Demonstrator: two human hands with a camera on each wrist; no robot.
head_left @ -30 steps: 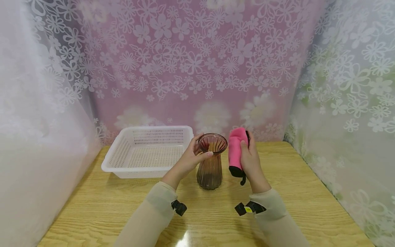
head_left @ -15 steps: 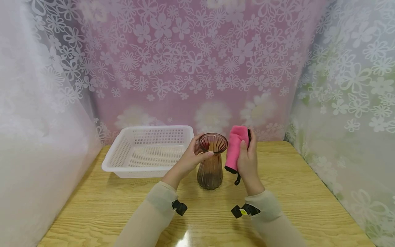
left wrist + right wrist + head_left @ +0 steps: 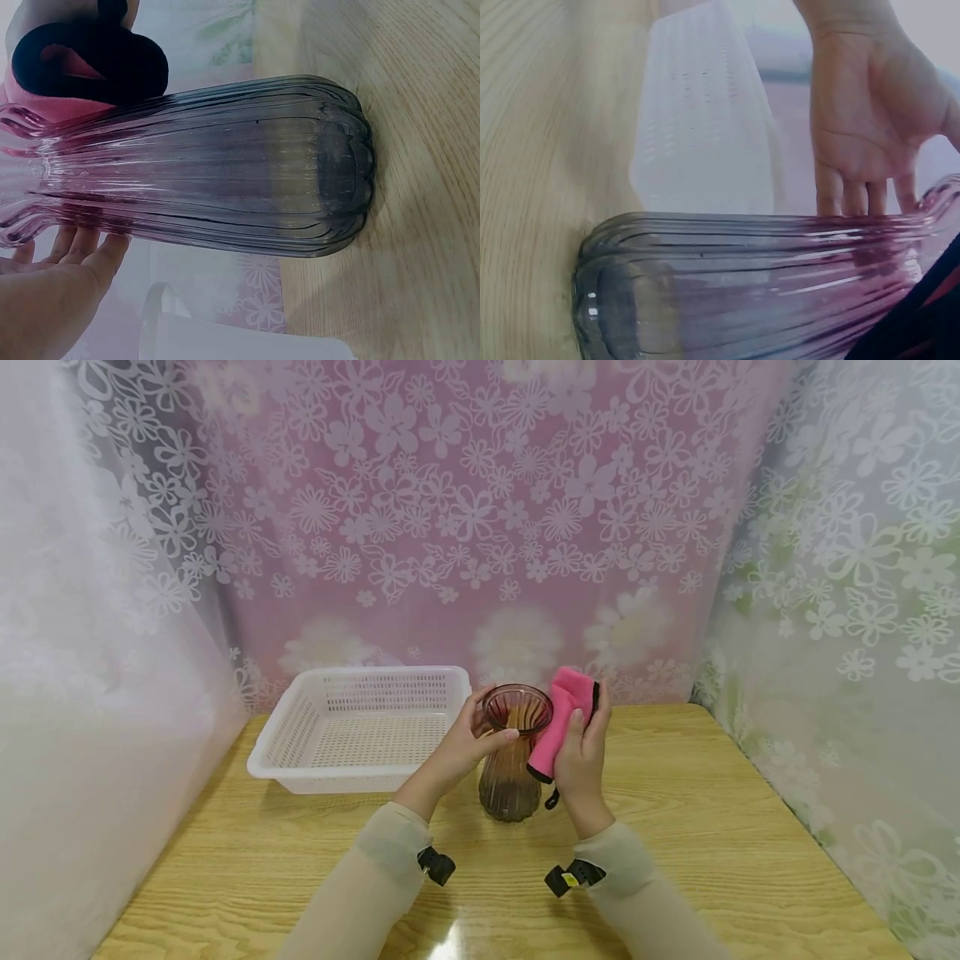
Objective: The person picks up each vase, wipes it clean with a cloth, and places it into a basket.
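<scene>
From the head view, your left hand point(image 3: 462, 745) grips the neck of the upright ribbed glass vase point(image 3: 513, 752), mid-worktop point(image 3: 735, 827); your right hand point(image 3: 581, 760) clutches a pink cloth point(image 3: 557, 727) touching the rim's right side. At the left wrist, fingers point(image 3: 82, 247) curl round the neck. At the right wrist, that grip isn't visible.

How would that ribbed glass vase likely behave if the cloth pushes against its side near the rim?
The vase is tall, narrow at the neck and stands on a small base, so a push high up could probably tip it. The left hand grips its neck, which likely steadies it. Being glass with a smooth, shiny surface, it seems rigid, breakable and perhaps slippery against the pink cloth.
</scene>
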